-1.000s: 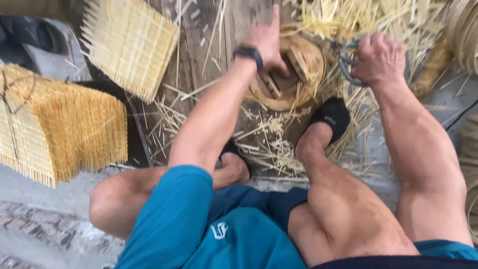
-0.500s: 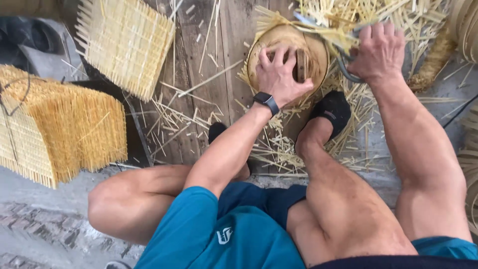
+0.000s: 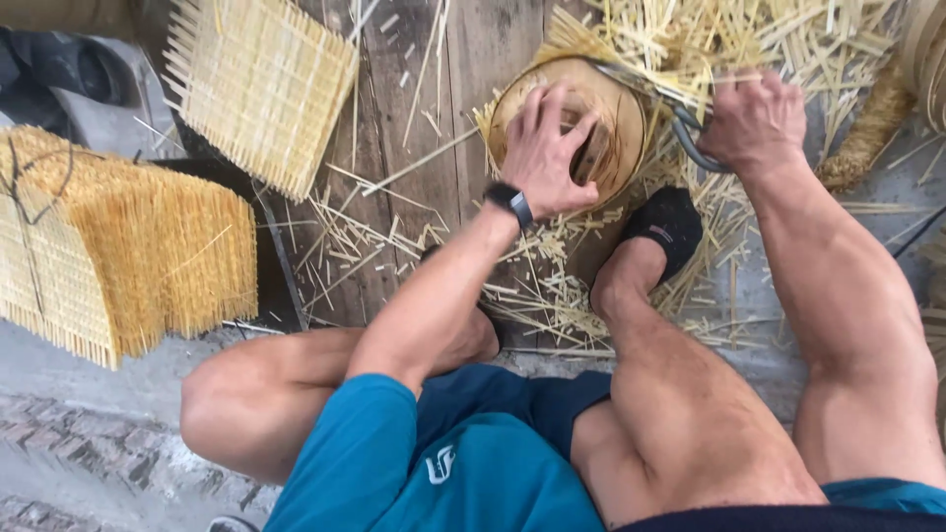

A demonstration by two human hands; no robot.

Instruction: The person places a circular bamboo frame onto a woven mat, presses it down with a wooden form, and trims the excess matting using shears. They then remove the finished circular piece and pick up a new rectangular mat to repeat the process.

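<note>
Underhand, round woven bamboo basket [image 3: 611, 118]

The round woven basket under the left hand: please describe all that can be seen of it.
The round woven basket looks made of pale yellow bamboo or straw strips, with a darker tan rim. It lies on the wooden boards, among loose cut strips. The left hand presses on it with fingers spread. The right hand holds grey-handled shears at its right edge.

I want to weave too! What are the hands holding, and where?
Left hand presses on the round basket's top. Right hand grips the shears by their handles.
</note>
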